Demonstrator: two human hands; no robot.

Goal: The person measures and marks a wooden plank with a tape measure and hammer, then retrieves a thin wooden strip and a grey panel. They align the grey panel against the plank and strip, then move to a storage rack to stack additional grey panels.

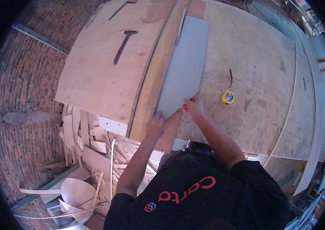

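A long pale grey panel (185,57) lies lengthwise on the workbench (254,69), its near end cut at a slant. At the panel's near left corner, my left hand (155,124) grips the edge with curled fingers. My right hand (194,107) is pinched closed at the near right corner, where a small dark bit shows between the fingertips, too small to name. Under the near end runs a reddish-brown board strip (170,132). To the right of my right hand rests a yellow tape measure (227,97) with a dark strap.
A hammer (125,46) lies on the left part of the bench, with another long thin tool (121,10) beyond it. A raised wooden strip (153,76) runs along the panel's left side. Wood offcuts (93,149) pile up below left, beside a brick wall (24,84).
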